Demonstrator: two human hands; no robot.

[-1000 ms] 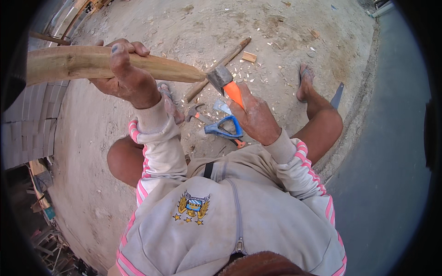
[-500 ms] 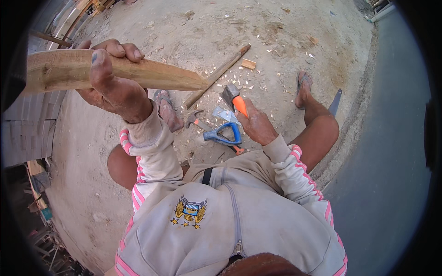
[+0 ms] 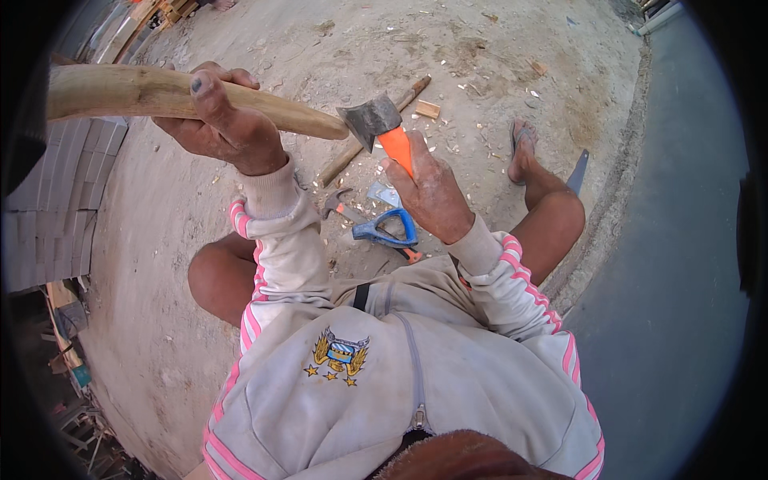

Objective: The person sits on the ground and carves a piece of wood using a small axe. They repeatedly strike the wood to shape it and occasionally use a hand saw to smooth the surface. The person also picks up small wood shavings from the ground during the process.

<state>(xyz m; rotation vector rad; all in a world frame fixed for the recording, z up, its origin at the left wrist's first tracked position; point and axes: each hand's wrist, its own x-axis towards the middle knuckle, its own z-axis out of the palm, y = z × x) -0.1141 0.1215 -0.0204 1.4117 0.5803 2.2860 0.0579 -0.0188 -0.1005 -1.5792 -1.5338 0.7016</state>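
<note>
In the head view, the left hand (image 3: 232, 128) grips a peeled wooden pole (image 3: 132, 90) running across the upper left; the right hand (image 3: 434, 190) is closed around an orange-handled hatchet (image 3: 374, 120), its blade right at the pole's tapered end, contact unclear. A claw hammer (image 3: 334, 202) lies below, beside a blue handle (image 3: 387, 230).

Dusty grd (image 3: 144, 328) w/ claw hammer (image 3: 346, 209), blue hdl (image 3: 367, 232), stick (image 3: 342, 163), wood blk (image 3: 428, 110)
</note>
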